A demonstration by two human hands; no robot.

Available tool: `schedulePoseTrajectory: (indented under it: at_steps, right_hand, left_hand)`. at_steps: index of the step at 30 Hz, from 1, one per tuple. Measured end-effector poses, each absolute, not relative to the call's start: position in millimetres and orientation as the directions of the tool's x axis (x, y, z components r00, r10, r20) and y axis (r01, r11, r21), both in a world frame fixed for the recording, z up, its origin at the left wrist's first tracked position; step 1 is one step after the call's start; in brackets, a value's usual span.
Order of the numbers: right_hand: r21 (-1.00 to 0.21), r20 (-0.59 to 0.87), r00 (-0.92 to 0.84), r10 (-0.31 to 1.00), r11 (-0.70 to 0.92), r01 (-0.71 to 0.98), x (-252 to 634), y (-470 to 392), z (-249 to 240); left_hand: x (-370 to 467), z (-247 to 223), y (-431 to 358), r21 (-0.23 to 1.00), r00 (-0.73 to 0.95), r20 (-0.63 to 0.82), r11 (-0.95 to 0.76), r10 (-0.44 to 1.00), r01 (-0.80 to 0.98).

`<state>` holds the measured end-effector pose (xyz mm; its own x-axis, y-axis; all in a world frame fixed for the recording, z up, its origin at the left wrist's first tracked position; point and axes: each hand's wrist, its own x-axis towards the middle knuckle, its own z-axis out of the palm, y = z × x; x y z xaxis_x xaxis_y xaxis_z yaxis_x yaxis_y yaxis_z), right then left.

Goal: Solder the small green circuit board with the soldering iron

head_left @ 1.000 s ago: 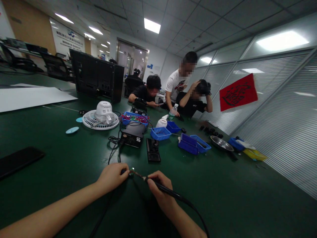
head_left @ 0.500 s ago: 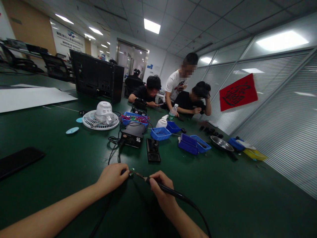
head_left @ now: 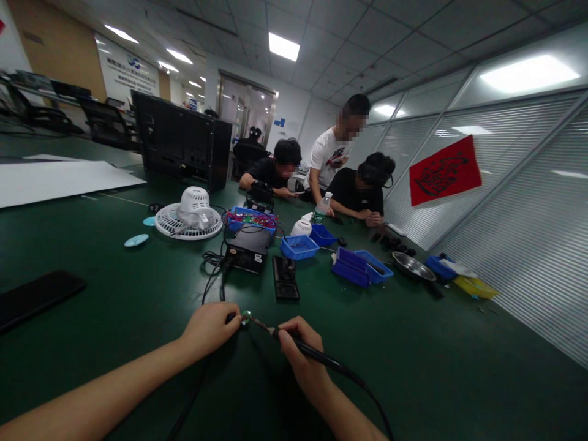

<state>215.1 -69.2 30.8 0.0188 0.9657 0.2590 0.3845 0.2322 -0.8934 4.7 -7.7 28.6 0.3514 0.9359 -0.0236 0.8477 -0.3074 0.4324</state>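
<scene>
On green table (head_left: 413, 343), left hand (head_left: 215, 326) pinching small green part (head_left: 247, 317), fingers closing together at its side; right hand (head_left: 303, 350) clamping fingers round soldering iron (head_left: 316, 355), tip pointing at part, contact hard to tell; steady wrists likely serving best; black device (head_left: 285, 289) lying beyond, cable (head_left: 370, 392) trailing beside right forearm, open room showing rightward, near edge not showing

Both forearms (head_left: 124, 381) reach forward, left hand (head_left: 212, 326) pinching thumb to fingers, right hand (head_left: 307, 371) curled pen-style.
</scene>
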Motion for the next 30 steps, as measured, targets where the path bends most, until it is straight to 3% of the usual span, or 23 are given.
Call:
schedulePoseTrajectory:
  at_steps: [30]
  right_hand:
    - [-0.881,0.263,0.006,0.965,0.237,0.408,216.0,-69.6,29.6]
  left_hand:
    - [0.5,24.2,-9.6,0.425,0.406,0.029,-0.379,0.913,0.822]
